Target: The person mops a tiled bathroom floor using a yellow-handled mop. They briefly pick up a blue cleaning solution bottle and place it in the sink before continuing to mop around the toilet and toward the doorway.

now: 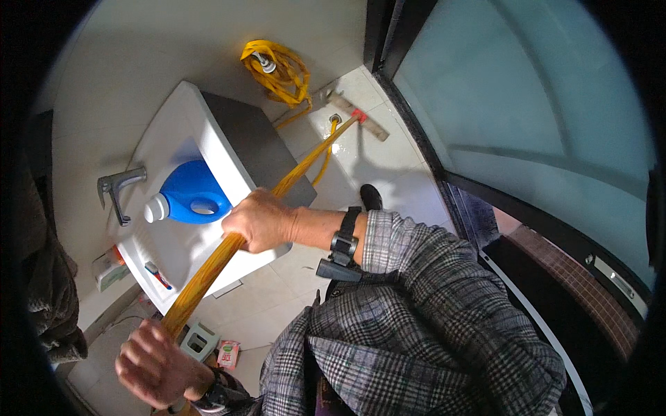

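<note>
My right hand (263, 221) grips the middle of a yellow wood-grained pole (205, 268), the handle of a long T-shaped floor-cleaning tool. Around the pole's near end my left hand (156, 361) is closed, slightly blurred. The pole slants away across the front of a white washbasin (229, 161). At its far end a red joint (358, 115) carries a wide grey-brown head (374, 128) that meets the tiled floor; whether it is a brush or a mop cannot be told. In the basin lies a blue plastic jug (182, 182) with a white cap.
A chrome faucet (122, 187) and a toothbrush (157, 275) are on the basin. A coiled yellow hose (283, 78) hangs on the wall; yellow hose also runs to a floor drain (335, 119). A frosted glass door (520, 104) stands right. A pink packet (228, 354) lies low left.
</note>
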